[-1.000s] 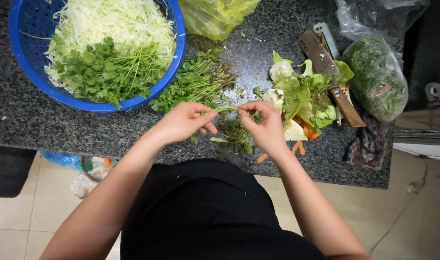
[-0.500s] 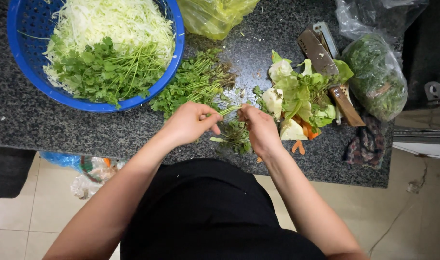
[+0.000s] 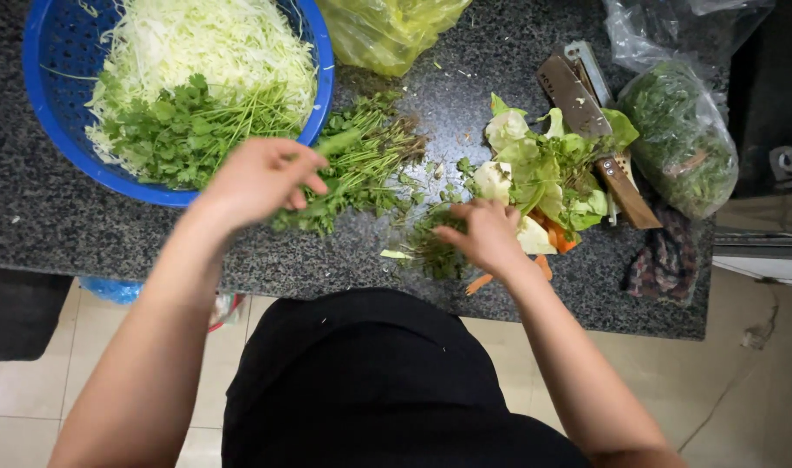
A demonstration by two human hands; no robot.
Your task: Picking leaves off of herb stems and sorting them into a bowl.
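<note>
View from the head camera, looking down on a dark speckled stone counter (image 3: 32, 217). All positions are given relative to the blue colander (image 3: 53, 113) at the upper left of the counter.

The colander holds shredded white cabbage (image 3: 214, 43) in its far part and picked green herb sprigs (image 3: 175, 139) in its near part. The left hand (image 3: 257, 178) sits at the colander's near right rim, fingers curled narrowly around a green herb stem (image 3: 339, 143) that points away from the rim. Just right of the colander, touching the counter, lies a loose bunch of herbs (image 3: 370, 165), leaves toward the person and stems away.

Farther right of the colander, well apart from it, the right hand (image 3: 487, 234) rests over a small heap of herb trimmings (image 3: 430, 247); its fingers are bent down into the heap, and whether they pinch anything cannot be told. Beyond this hand lie lettuce and cabbage scraps (image 3: 543, 173) with orange carrot pieces (image 3: 560, 238) at their near edge. A cleaver with a wooden handle (image 3: 586, 113) lies partly on the scraps. A yellow plastic bag (image 3: 387, 30) sits right of the colander's far rim, and a clear bag of greens (image 3: 682, 139) lies at the counter's far right.
</note>
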